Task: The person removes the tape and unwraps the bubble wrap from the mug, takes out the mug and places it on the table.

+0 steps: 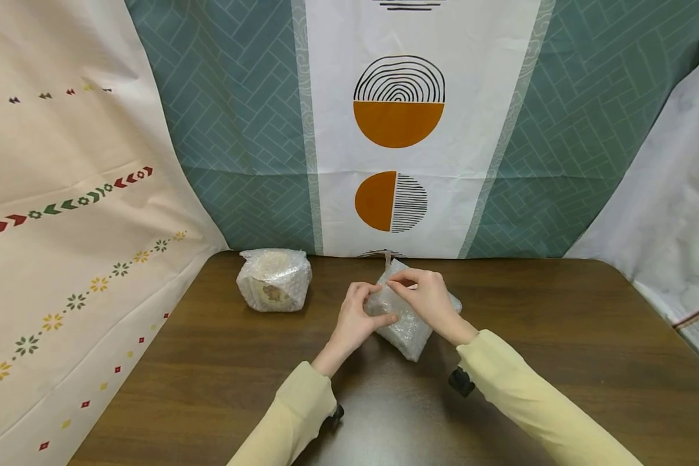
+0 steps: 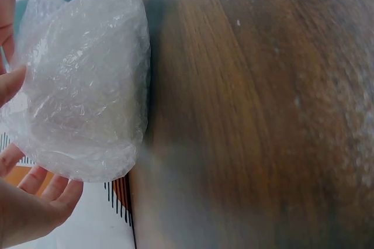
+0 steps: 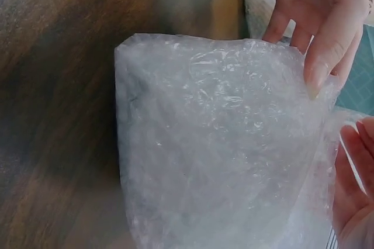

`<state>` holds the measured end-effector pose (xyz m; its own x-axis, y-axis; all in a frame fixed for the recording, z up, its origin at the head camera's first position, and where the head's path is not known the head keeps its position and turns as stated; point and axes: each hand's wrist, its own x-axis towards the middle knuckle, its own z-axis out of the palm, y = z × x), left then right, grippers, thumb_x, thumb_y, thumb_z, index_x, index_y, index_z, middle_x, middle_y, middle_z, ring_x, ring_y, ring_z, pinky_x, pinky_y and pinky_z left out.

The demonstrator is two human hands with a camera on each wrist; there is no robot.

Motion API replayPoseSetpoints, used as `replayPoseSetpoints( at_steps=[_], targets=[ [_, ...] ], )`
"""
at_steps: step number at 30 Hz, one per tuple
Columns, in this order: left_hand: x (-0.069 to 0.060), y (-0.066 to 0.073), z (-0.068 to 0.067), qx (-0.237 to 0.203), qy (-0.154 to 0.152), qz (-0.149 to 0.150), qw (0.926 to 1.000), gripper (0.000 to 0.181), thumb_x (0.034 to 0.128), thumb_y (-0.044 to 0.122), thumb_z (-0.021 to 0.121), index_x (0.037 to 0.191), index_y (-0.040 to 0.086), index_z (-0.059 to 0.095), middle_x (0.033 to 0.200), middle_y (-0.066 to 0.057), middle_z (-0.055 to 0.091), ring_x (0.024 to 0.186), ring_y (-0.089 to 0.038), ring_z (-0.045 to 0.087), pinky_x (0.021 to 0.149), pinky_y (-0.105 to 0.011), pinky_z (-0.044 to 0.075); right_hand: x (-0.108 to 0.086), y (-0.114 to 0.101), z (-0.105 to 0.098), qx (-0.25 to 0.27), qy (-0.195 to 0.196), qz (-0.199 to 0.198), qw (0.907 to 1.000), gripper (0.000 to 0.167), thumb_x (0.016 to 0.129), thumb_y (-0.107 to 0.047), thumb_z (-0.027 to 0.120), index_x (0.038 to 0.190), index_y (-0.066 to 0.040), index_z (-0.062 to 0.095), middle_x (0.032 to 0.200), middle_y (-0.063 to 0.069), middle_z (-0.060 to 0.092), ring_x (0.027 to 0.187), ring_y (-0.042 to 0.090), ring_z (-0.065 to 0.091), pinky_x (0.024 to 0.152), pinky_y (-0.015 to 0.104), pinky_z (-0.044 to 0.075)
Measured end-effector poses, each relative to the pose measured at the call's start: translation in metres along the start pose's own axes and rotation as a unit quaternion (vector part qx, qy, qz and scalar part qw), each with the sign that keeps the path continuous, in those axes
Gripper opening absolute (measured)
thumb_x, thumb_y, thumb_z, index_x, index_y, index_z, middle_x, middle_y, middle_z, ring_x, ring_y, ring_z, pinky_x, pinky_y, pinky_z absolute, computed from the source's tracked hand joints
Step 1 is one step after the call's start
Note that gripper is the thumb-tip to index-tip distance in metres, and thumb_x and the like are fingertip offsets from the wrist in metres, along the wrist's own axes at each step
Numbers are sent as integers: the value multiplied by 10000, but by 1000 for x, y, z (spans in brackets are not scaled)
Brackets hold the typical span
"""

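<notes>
A clear bubble-wrapped package stands tilted at the back middle of the table; the wrap hides its contents. My left hand holds its left side, the thumb on the front face and the fingers at the edge. In the right wrist view the left hand's thumb presses on the wrap. My right hand is at the upper part, thumb and forefinger pinched together on the bubble wrap's edge. Exactly what lies between those fingertips is too small to see. A thin strip sticks up behind the package.
Another bubble-wrapped package sits at the back left of the brown wooden table. A patterned cloth hangs along the table's back edge. Pale cloths hang at the left and right.
</notes>
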<state>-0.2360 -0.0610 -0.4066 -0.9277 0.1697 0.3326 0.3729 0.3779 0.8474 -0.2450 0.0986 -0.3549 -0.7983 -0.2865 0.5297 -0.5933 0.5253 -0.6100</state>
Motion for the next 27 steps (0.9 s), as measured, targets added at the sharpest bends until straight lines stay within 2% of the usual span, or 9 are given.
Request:
replayPoseSetpoints(
  at_steps=[4,10,17,27],
  targets=[
    [0,-1,0,24,-12,-6,10000,566,688,255,800,1149,32,559,1099,-34,424,1001,-229,440,834,-391,385,-3,0,0,247,-308,113,9992,121,848,-118,648,928,-42,699,883,4,653,817,163,597,718,336,488],
    [0,-1,0,28,-41,-70,10000,527,695,275,794,1124,72,566,1096,-16,420,993,-215,425,819,-394,383,-6,1,1,219,-426,-130,9988,141,822,-148,683,941,-76,704,910,-21,646,908,199,543,778,423,444],
    [0,-1,0,-21,-5,-27,10000,509,692,260,796,1109,75,570,1098,-17,426,1005,-220,438,829,-398,390,-7,3,-1,125,-520,-458,9975,155,821,-132,682,963,-68,693,930,-29,639,901,181,496,769,401,417],
    [-1,-1,-1,-41,-62,-55,10000,565,697,252,795,1164,47,553,1109,-33,422,1015,-243,422,825,-402,382,-9,7,-4,-265,-534,-915,9940,254,748,-88,747,982,-38,664,976,12,623,928,197,464,771,374,419]
  ],
)
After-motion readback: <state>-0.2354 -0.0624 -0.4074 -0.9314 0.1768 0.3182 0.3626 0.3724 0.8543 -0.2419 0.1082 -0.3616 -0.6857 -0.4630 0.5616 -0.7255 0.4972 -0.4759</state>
